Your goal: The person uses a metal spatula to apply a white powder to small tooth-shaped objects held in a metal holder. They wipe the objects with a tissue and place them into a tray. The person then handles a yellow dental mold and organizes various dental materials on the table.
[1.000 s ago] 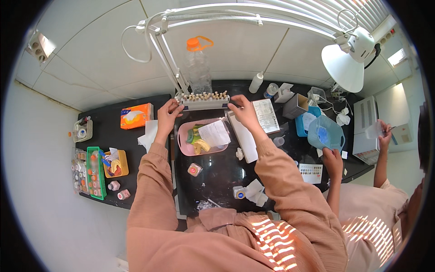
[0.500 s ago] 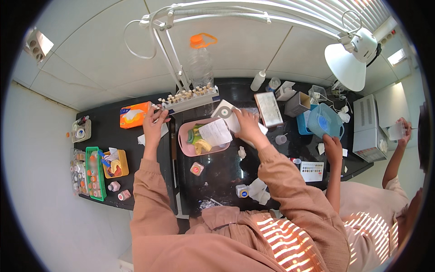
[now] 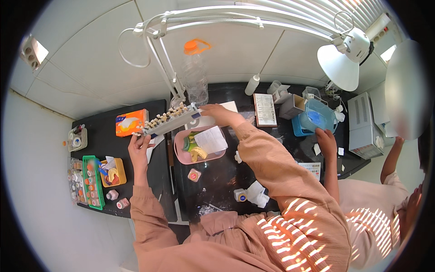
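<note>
A long, narrow grey rack carries a row of small cream-tipped pieces, like a tooth shade guide. It is raised above the bench, tilted with its right end higher. My left hand grips its left end from below, thumb and fingers closed. My right hand is at the other end, its fingertips closed on that edge and partly hidden. Under and behind the right hand lies a white flat case. Just below the rack sits a pink basket with a printed paper and yellow and green pieces in it.
An orange tissue pack lies left of the rack; a large clear bottle stands behind it. White lamp arms rise close by. At right, another person's hand holds a blue basket. Small jars stand nearer me.
The rack has shifted left and nearer, tilting more. My right hand has moved left from the white case to the rack's right end. The other person's cup has risen, blurred, at far right.
</note>
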